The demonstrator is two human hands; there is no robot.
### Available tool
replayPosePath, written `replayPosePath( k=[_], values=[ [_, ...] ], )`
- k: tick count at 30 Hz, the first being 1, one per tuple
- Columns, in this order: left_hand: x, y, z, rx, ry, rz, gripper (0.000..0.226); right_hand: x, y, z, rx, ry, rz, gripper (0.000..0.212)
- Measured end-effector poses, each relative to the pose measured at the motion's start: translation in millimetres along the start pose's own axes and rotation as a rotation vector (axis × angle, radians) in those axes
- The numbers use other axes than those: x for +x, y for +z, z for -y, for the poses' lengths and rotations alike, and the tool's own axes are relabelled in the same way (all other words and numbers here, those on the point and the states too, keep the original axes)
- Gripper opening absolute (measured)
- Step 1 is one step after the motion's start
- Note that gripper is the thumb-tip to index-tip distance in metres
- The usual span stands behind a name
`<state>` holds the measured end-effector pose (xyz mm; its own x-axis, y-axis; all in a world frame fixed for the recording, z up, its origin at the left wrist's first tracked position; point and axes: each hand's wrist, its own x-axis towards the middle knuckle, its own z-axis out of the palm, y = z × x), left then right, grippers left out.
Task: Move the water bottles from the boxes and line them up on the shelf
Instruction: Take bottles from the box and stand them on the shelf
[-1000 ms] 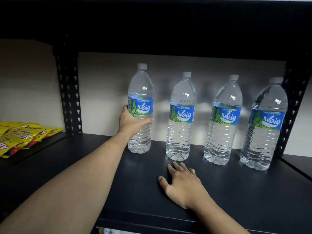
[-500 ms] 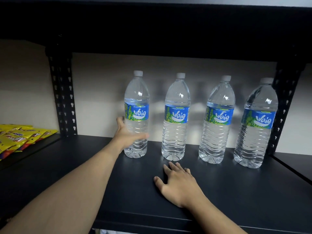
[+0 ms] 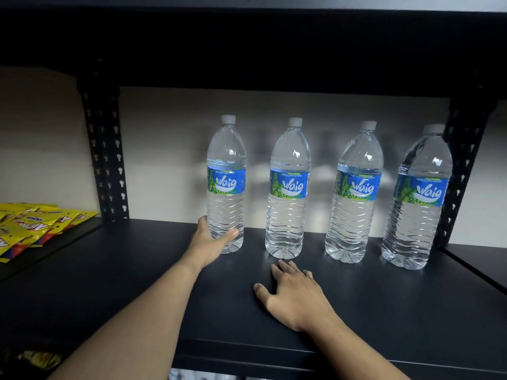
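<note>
Black shelf (image 3: 384,311), matte board. On it: four upright clear water bottles, blue labels, pale caps, in one row near the back, none touching: leftmost bottle (image 3: 226,185), second bottle (image 3: 288,187), third bottle (image 3: 356,190), rightmost bottle (image 3: 419,196). Right hand (image 3: 293,294) lies flat, palm down, just before the second bottle.

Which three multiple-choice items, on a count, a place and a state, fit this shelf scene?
1. How many water bottles stand on the shelf? A. Three. B. Four. C. Five.
2. Where do the yellow snack packets lie? A. Left of the bottles. B. Behind them. C. Under a hand.
3. What does the left hand do? A. Lies flat. B. Grips the leftmost bottle. C. Holds a cap.
Answers: B, four caps show; A, they lie beyond the left upright; B, it curls round that bottle.
</note>
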<state>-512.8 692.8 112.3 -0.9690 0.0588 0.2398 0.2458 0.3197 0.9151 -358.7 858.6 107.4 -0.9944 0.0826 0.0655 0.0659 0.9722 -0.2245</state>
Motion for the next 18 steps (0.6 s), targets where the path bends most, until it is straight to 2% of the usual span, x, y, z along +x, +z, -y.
replayPosePath(
  k=[3, 6, 18],
  values=[
    [0.3, 0.6, 0.1, 0.042, -0.014, 0.03, 0.076, -0.3, -0.1, 0.1, 0.004, 0.001, -0.01, 0.074],
    [-1.7, 3.1, 4.1, 0.111, -0.017, -0.017, 0.08, -1.2, -0.6, 0.3, 0.002, -0.004, -0.024, 0.07],
    [-5.5, 1.1, 1.6, 0.101, -0.022, -0.019, 0.069, -0.1, -0.4, 0.1, 0.003, -0.006, -0.037, 0.067]
  ],
)
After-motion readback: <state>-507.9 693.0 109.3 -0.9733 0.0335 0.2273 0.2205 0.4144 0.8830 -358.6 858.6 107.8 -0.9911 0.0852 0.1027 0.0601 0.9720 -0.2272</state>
